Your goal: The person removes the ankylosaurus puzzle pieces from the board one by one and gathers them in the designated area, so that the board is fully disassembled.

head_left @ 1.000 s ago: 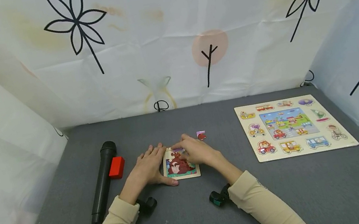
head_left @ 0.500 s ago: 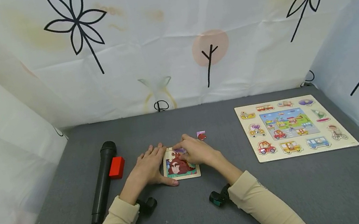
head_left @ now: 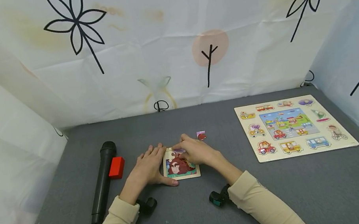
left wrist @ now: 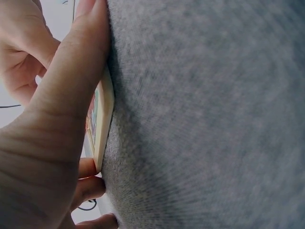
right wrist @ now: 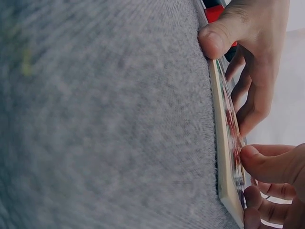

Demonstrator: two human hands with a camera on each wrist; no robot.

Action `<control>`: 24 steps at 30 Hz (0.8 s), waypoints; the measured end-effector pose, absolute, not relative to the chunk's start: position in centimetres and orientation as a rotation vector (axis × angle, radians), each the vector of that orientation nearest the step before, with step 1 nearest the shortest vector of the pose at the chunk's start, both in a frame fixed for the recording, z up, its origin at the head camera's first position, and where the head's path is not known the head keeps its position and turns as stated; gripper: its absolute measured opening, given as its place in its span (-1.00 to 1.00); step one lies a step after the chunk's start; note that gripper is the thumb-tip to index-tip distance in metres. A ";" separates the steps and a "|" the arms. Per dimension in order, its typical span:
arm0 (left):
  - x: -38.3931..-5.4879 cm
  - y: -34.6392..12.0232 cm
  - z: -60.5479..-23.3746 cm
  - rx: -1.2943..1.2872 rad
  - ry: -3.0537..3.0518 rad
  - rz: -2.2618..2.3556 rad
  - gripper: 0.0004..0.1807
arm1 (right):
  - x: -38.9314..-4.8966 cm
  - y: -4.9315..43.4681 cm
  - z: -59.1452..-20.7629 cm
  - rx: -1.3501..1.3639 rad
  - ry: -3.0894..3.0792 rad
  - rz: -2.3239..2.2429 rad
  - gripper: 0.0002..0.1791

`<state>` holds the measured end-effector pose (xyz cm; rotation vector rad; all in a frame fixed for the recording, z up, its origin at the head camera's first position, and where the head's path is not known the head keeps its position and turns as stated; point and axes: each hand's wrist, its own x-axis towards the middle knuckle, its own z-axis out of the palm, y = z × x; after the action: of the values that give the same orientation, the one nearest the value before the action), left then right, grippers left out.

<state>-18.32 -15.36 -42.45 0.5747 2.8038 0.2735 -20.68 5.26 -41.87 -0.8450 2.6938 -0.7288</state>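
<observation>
A small wooden jigsaw puzzle with a reddish-brown animal picture lies flat on the grey table. My left hand spreads along its left side, thumb at the near edge and fingertips by the far left corner. In the left wrist view the thumb lies along the pale frame. From the right, my right hand reaches over the puzzle's upper part. Its thumb and forefinger pinch a purple puzzle piece, partly hidden by the hand. In the right wrist view the right thumb touches the picture surface.
A loose purple-and-red puzzle piece lies just beyond the right hand. To the left are a black microphone and a red block. A large vehicle puzzle board lies at the right. Patterned cloth hangs behind the table.
Both hands stay in the same places around the puzzle. Only a very slight shift of the right thumb and fingers over the picture shows.
</observation>
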 end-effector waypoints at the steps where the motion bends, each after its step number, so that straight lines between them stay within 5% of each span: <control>1: -18.3 -15.4 -42.5 0.575 2.803 0.274 0.36 | -20.7 5.3 -41.9 -0.848 2.693 -0.733 -0.59; 24: -18.5 -15.3 -42.6 0.552 2.796 0.253 0.38 | -22.3 9.8 -40.8 -0.815 2.751 -0.720 -0.60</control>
<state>-18.53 -15.32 -42.63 0.5525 2.7956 0.2529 -22.28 9.78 -40.79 -0.8153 2.7505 -0.7204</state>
